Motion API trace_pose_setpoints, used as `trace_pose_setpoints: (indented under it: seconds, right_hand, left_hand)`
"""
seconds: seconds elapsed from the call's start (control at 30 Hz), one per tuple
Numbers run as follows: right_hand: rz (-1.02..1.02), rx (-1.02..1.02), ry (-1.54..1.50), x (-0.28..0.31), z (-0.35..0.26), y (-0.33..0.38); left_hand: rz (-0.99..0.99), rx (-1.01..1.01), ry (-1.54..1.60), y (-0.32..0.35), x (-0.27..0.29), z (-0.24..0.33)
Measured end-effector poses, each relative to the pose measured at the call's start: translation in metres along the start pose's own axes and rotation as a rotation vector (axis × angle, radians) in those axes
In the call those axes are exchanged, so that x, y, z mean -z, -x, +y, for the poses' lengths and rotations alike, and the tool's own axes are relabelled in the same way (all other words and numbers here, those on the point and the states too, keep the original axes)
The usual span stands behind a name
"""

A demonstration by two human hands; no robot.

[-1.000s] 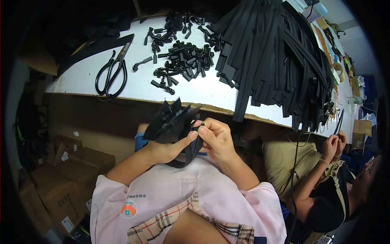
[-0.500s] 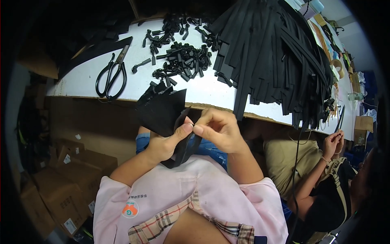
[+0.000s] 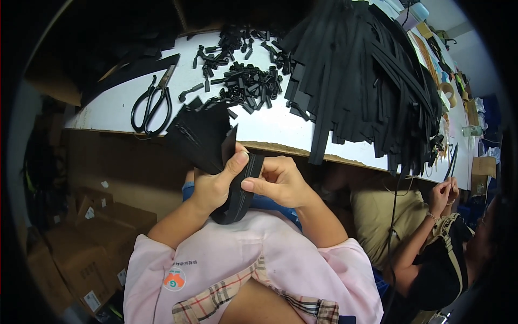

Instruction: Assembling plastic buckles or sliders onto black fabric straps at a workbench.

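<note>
My left hand (image 3: pixel 214 183) is closed round a folded bunch of black zipper strips (image 3: pixel 202 132). The fanned end of the bunch rises above that hand, in front of the table edge. One zipper strip (image 3: pixel 241 197) hangs in a loop between my hands, with pale lines running along it. My right hand (image 3: pixel 283 181) pinches this strip at its right edge, thumb in front and fingers curled behind. Whether a slider sits on the strip cannot be made out. Beyond the bunch, many black zipper sliders with pull tabs (image 3: pixel 248 83) lie heaped on the white table (image 3: pixel 270 127).
Black-handled scissors (image 3: pixel 152 108) lie on the table's left part. A large pile of black strips (image 3: pixel 350 81) covers its right part and overhangs the front edge. Cardboard boxes (image 3: pixel 86 254) stand at lower left. A co-worker (image 3: pixel 431 248) sits at the right, holding something thin and dark.
My right hand has moved slightly down, and its thumb has shifted left and lower on the strip. The strip now shows its flat face. The bunch has tilted left with my left hand.
</note>
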State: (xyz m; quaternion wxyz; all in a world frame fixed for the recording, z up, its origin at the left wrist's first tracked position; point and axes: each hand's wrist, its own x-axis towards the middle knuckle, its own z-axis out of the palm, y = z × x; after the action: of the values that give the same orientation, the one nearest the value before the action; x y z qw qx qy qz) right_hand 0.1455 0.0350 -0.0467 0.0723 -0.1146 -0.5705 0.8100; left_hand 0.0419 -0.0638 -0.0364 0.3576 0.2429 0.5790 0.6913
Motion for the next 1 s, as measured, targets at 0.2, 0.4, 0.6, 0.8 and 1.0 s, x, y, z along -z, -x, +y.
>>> trace_pose_setpoints:
  seconds: [0.2,0.4,0.6,0.8,1.0]
  right_hand:
    - [-0.269,-0.189,0.148,0.004,0.007,0.015]
    - [0.566,0.634,0.154,0.004,-0.026,0.004]
    - [0.277,0.849,0.818,0.012,-0.037,-0.002]
    - [0.36,0.279,0.35,0.007,-0.028,0.013]
    - [0.014,0.341,0.448,0.017,-0.027,0.007]
  left_hand:
    - [0.037,0.017,0.046,-0.007,0.005,-0.005]
    - [-0.469,0.28,0.236,-0.01,0.015,-0.01]
    - [-0.414,0.306,0.549,0.0,0.004,-0.01]
    - [-0.31,0.022,-0.045,0.002,0.004,-0.003]
    - [-0.177,0.209,0.228,0.006,0.002,-0.01]
